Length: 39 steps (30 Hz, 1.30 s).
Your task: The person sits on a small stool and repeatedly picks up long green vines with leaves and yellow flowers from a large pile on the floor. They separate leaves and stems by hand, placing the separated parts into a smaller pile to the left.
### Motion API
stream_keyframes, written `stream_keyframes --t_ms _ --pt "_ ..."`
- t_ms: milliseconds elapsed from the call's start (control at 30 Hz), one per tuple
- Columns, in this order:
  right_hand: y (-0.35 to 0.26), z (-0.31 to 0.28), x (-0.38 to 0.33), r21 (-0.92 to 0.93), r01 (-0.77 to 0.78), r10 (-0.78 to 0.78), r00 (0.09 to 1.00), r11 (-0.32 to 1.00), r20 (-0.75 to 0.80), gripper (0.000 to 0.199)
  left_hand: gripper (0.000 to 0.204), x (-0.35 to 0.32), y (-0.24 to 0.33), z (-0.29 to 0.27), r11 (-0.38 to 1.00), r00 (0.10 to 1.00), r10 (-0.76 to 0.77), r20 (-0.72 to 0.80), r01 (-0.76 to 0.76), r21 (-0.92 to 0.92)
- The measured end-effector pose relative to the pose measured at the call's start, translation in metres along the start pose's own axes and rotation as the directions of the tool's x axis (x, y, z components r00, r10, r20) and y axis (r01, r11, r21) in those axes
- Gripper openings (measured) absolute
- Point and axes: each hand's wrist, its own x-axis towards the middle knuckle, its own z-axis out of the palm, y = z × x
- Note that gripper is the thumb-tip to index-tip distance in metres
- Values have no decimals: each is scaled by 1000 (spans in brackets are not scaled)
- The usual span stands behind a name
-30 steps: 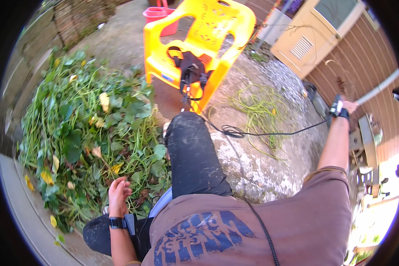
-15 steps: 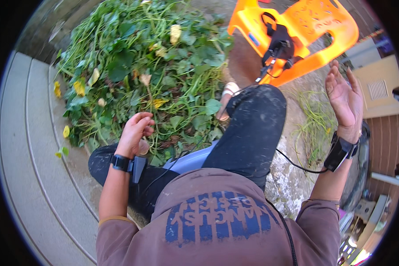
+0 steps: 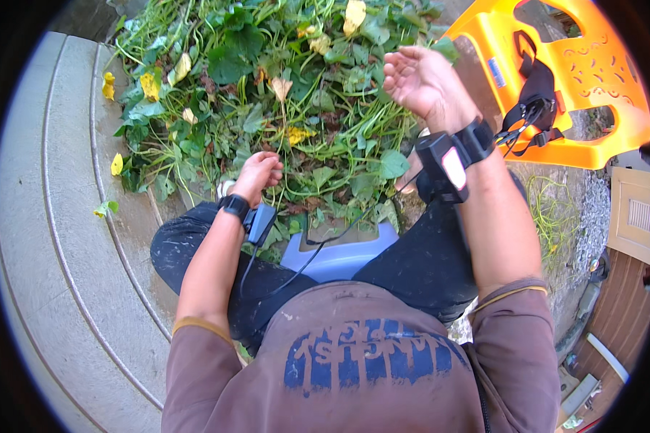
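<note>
A large heap of leafy green vines (image 3: 332, 130), with some yellowed leaves among them, lies in front of me. My left hand (image 3: 258, 177) hovers at the near left edge of the heap, its fingers curled together and nothing visible in them. Over the heap's right side is my right hand (image 3: 422, 83), palm turned up, fingers loosely bent and apart, holding nothing. Each wrist carries a strapped device; the right one (image 3: 444, 166) is black and boxy, the left one (image 3: 260, 222) is grey with a cable.
An orange plastic chair (image 3: 592, 137) stands at the far right with a black strap harness (image 3: 533, 101) on it. Between my legs shows a pale purple stool (image 3: 339, 260). A ridged grey concrete step (image 3: 72, 216) runs along the left. Loose green stems (image 3: 552, 216) lie right of my knee.
My right hand has swung left from beside the chair to above the vines. My left hand has shifted slightly up and right, its fingers more curled. The whole view has turned.
</note>
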Motion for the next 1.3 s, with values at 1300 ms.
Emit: stream_keyframes --t_ms 1300 --pt "63 24 -93 -751 512 325 687 418 650 25 23 -152 126 14 355 488 824 289 -841 407"
